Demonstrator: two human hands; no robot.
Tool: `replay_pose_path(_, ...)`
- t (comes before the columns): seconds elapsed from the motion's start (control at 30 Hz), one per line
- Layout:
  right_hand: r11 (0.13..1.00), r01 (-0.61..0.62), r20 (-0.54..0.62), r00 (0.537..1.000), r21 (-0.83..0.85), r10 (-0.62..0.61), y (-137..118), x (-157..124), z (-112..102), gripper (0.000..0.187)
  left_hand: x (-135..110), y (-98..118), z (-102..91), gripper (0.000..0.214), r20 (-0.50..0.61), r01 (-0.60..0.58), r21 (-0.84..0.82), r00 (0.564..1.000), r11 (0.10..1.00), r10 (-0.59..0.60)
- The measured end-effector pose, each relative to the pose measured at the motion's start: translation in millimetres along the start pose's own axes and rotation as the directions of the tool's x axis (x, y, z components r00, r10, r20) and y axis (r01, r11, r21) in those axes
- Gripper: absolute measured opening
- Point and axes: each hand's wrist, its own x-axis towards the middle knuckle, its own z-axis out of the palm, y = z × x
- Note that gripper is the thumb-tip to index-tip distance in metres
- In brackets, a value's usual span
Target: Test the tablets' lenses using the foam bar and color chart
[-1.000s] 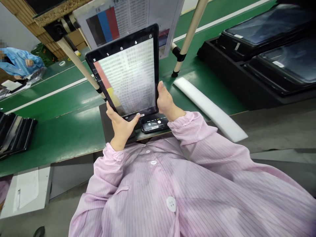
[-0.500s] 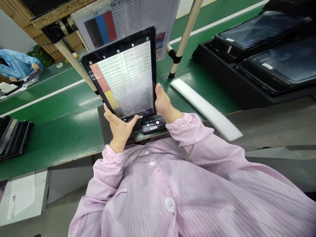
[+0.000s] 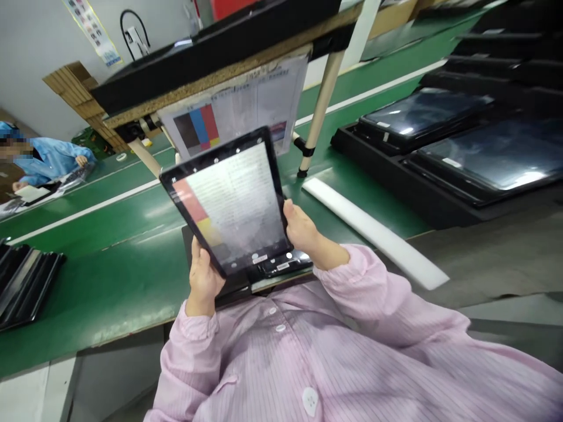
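Note:
A black-framed tablet (image 3: 237,205) is held tilted up in front of me, its lit screen showing a camera view of printed text with red and yellow patches. My left hand (image 3: 204,275) grips its lower left edge, thumb along the side and the other fingers hidden behind. On the right edge, my right hand (image 3: 302,228) holds it in the same way. Under the tablet's lower edge, a second dark device (image 3: 285,265) with a lit screen lies partly covered on the green bench (image 3: 118,275). A printed chart (image 3: 246,111) with colour blocks hangs beyond the tablet.
A white foam strip (image 3: 373,231) lies slanting at the right. Black trays (image 3: 378,167) hold several tablets behind it. Thin dark devices (image 3: 30,287) stand at the left. A shelf (image 3: 229,70) on pale poles rises ahead. Across the bench sits a person in blue (image 3: 55,158).
My view has tilted up, so the tablet and bench sit lower and more of the shelf shows. My left thumb has moved from the tablet's bottom screen edge to its left side.

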Motion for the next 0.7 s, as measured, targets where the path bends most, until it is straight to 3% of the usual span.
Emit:
replay_pose_path(0.13, 0.946, 0.301, 0.143, 0.948, -0.122, -0.283, -33.3, -0.4, -0.9, 0.073, -6.0, 11.6, -1.0, 0.042, -0.011, 0.150, -0.134, 0.988, 0.980, -0.153)
replay_pose_path(0.23, 0.916, 0.349, 0.241, 0.923, -0.199, -0.300, -47.1, 4.3, -2.2, 0.073, -10.1, 13.4, -2.6, 0.041, -0.010, 0.196, -0.169, 0.980, 0.966, -0.200)
replay_pose_path(0.33, 0.907, 0.351, 0.279, 0.918, -0.233, -0.283, -44.3, 10.4, 0.7, 0.075, -13.6, 12.1, -7.0, 0.043, -0.014, 0.213, -0.168, 0.976, 0.962, -0.219)
replay_pose_path(0.53, 0.934, 0.290, 0.316, 0.924, -0.208, -0.217, -12.7, 16.3, 17.4, 0.074, -28.8, 18.9, -21.3, 0.043, -0.166, 0.264, -0.136, 0.944, 0.955, -0.285)
replay_pose_path(0.63, 0.965, 0.129, 0.312, 0.949, -0.227, -0.054, 6.7, 16.7, 8.0, 0.087, -32.6, 27.3, -35.1, 0.043, -0.299, 0.335, -0.083, 0.890, 0.938, -0.344)
replay_pose_path(0.7, 0.952, -0.029, 0.190, 0.978, -0.304, 0.091, 21.6, 16.9, -10.2, 0.091, -29.6, 30.1, -48.4, 0.045, -0.375, 0.395, -0.024, 0.848, 0.918, -0.374)
